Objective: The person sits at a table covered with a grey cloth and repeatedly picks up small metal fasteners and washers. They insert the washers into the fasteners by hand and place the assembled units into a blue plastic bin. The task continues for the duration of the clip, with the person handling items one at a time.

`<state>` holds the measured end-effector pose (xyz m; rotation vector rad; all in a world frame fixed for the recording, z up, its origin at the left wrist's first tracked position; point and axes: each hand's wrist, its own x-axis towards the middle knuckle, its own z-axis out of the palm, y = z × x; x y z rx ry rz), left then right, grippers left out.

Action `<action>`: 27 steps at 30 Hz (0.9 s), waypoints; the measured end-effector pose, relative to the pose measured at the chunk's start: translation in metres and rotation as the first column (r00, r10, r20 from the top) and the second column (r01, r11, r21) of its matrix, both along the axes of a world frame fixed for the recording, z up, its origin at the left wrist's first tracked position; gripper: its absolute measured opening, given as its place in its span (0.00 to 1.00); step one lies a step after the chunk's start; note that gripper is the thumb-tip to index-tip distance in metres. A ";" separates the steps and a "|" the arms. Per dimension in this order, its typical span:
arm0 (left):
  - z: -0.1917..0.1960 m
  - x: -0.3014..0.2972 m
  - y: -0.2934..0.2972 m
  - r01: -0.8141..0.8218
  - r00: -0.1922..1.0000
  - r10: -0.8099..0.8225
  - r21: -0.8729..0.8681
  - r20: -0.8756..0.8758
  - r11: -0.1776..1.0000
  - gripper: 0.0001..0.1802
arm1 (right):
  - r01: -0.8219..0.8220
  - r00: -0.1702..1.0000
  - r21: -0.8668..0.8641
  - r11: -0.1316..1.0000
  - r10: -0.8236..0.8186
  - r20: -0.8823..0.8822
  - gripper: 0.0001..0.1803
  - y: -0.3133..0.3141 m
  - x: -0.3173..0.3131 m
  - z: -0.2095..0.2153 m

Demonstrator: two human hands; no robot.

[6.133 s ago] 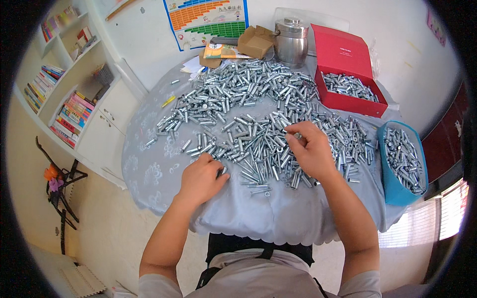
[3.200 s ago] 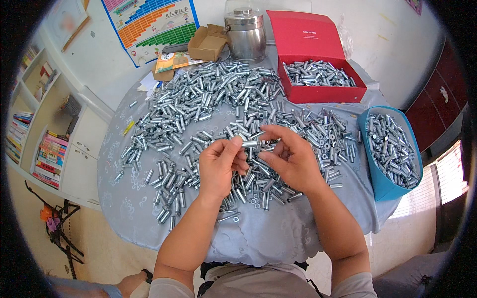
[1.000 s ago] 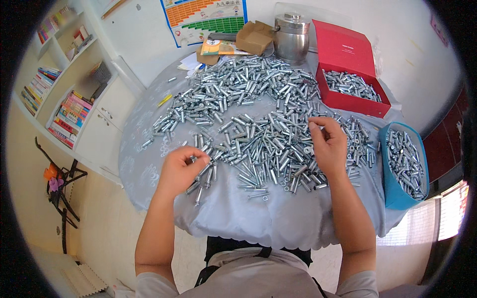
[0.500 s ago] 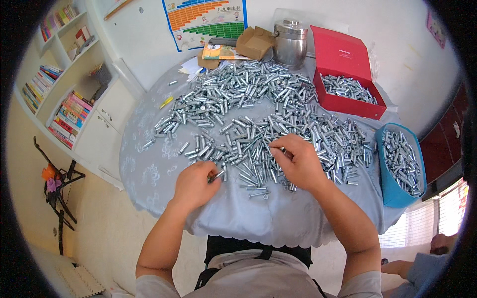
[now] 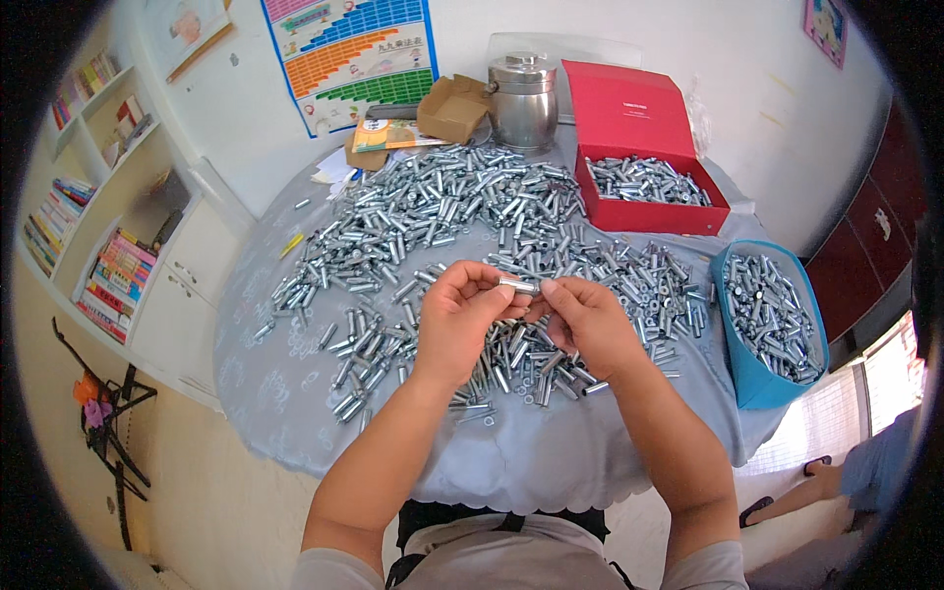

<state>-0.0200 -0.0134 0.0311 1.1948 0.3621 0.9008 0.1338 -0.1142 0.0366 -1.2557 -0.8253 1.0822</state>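
Observation:
Raised over the middle of the table, my left hand [image 5: 457, 320] pinches a short shiny expansion bolt [image 5: 517, 285] between thumb and fingers, its sleeve lying sideways. My right hand [image 5: 587, 320] is closed at the bolt's right end, thumb and fingertip pressed against it. Below and around both hands spreads a large pile of loose metal bolts, sleeves and nuts [image 5: 452, 197]. Several bolts and a few nuts lie near the front edge of the pile, partly hidden under my hands.
A red open box [image 5: 654, 214] and a blue bin [image 5: 772, 393], both holding metal parts, stand at the right. At the back are a steel canister [image 5: 523, 108], a cardboard box [image 5: 452, 110] and papers. A yellow pen [image 5: 292, 245] lies left. Another person's leg [image 5: 801, 495] shows lower right.
My left hand has moved up and right from the front of the pile. Both hands have come together on one expansion bolt. The view has shifted slightly.

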 end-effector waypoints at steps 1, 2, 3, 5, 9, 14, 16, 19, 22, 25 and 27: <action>-0.003 0.005 0.000 0.003 1.000 -0.003 0.017 -0.014 1.000 0.08 | 0.012 1.000 -0.012 1.000 -0.012 -0.008 0.17 0.000 0.005 -0.001; 0.000 0.009 -0.003 -0.016 1.000 0.016 0.014 -0.024 1.000 0.10 | 0.023 1.000 -0.024 0.999 -0.023 -0.016 0.17 0.000 0.010 -0.002; -0.002 0.012 -0.003 -0.029 0.997 0.032 0.044 -0.074 0.999 0.10 | 0.033 0.999 -0.036 0.999 -0.034 -0.024 0.17 0.000 0.014 -0.003; -0.006 0.016 -0.003 -0.051 0.983 0.069 0.109 -0.170 0.993 0.12 | 0.065 0.997 -0.023 0.998 -0.066 -0.041 0.15 0.001 0.018 -0.004; -0.015 0.017 0.003 -0.019 0.971 0.027 0.034 -0.236 0.999 0.11 | 0.093 0.996 0.045 0.995 -0.092 -0.023 0.08 0.001 0.024 -0.010; -0.020 0.016 0.008 0.002 0.971 0.003 0.020 -0.238 1.000 0.12 | 0.108 0.980 0.210 0.972 -0.140 0.142 0.09 0.001 0.026 -0.015; -0.021 0.017 0.008 -0.002 0.970 0.010 0.030 -0.241 1.000 0.12 | 0.053 0.984 0.018 0.998 -0.056 0.169 0.08 0.001 0.033 -0.007; -0.024 0.018 0.008 0.003 0.973 0.005 0.032 -0.232 0.999 0.12 | 0.044 0.985 0.049 0.998 -0.052 0.165 0.09 0.002 0.035 -0.020; -0.024 0.017 0.008 0.005 0.973 -0.003 0.011 -0.229 1.000 0.12 | 0.154 0.981 0.190 0.970 -0.173 0.087 0.08 0.003 0.023 -0.010; -0.024 0.016 0.007 0.006 0.974 -0.005 0.001 -0.225 1.000 0.12 | 0.025 0.975 -0.030 0.999 -0.018 0.223 0.08 0.002 0.035 -0.016; -0.025 0.016 0.006 0.010 0.975 -0.009 0.005 -0.222 1.000 0.12 | 0.084 0.974 0.102 0.991 -0.103 0.203 0.09 0.001 0.029 -0.018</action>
